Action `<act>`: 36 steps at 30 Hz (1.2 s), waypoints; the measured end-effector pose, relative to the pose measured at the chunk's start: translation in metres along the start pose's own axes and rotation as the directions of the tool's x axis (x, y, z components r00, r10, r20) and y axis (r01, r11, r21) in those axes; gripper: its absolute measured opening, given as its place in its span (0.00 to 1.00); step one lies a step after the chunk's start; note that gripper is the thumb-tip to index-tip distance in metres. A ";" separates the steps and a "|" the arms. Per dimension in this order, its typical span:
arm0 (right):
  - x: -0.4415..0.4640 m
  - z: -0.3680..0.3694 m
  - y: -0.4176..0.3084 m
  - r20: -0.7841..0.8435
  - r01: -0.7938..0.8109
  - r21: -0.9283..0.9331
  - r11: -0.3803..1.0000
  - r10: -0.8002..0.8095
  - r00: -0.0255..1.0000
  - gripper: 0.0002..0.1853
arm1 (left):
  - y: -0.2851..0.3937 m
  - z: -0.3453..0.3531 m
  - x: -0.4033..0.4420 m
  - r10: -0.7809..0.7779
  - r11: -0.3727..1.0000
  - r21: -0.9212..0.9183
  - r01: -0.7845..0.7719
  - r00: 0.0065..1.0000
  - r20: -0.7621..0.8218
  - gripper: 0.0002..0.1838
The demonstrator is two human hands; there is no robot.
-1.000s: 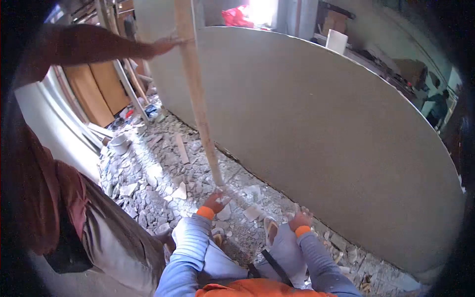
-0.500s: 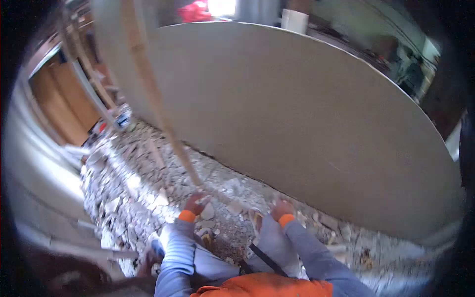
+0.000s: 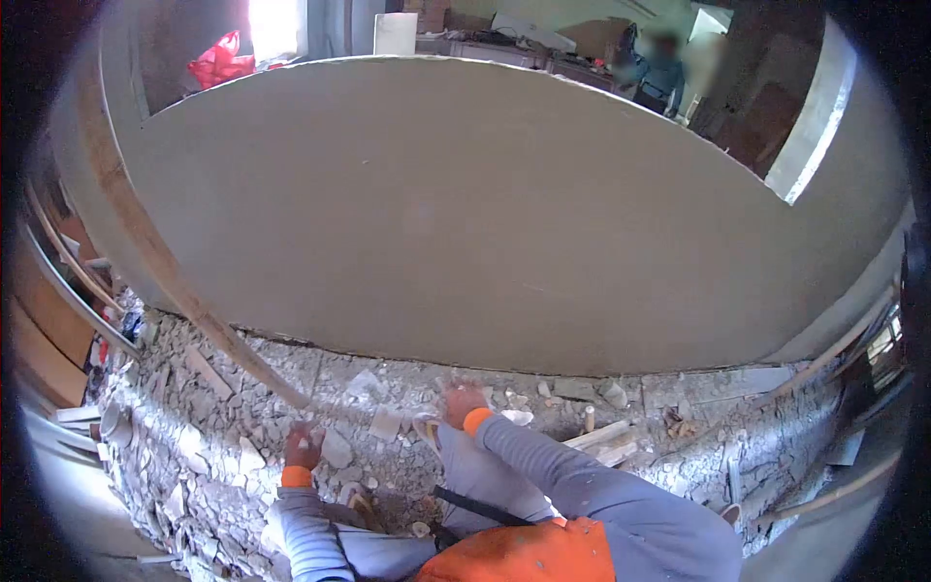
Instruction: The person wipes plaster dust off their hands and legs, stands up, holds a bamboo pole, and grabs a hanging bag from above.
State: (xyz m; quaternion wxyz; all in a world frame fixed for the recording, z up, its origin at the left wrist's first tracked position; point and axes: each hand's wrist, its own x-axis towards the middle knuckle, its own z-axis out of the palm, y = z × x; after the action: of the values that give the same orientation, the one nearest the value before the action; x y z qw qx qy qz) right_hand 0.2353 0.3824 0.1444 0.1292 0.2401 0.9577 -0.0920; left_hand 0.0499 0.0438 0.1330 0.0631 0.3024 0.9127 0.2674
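Pole [image 3: 176,283]: pale wood, long, slanting; lower end at rubble [image 3: 223,456], just beyond left hand [image 3: 304,446]. Left fingers bent, whether pinching anything cannot be told. Right hand [image 3: 464,400] near bottom edge of wall [image 3: 465,213], fingers blurred, state unclear. Wall flat, smooth, grey; rubble jagged, loose. Rubble strip between left hand and wall's bottom edge.

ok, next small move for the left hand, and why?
I'd probably bring the left hand to the foot of the wooden pole and steady it: the pole slants, its lower end is just beyond that hand, and the right hand is farther off, by the base of the wall.
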 end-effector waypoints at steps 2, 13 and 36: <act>-0.007 -0.011 -0.003 -0.007 0.012 0.011 1.000 -0.012 1.000 0.33 | 0.005 -0.003 0.000 0.016 1.000 -0.025 -0.017 0.999 -0.037 0.17; -0.006 -0.010 -0.004 -0.013 0.036 -0.031 0.999 -0.036 0.999 0.32 | -0.066 0.062 0.011 -0.040 0.894 -0.436 -0.107 0.948 -0.315 0.15; -0.015 -0.026 -0.012 0.059 0.004 -0.075 0.997 0.000 0.998 0.30 | -0.017 0.004 -0.007 -0.045 0.968 -0.252 -0.006 0.980 -0.196 0.17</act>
State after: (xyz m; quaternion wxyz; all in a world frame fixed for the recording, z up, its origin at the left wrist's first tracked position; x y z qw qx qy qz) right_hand 0.2370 0.3721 0.1748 0.1662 0.2312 0.9565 -0.0630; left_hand 0.0484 0.0300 0.1199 0.0116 0.2546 0.8761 0.4092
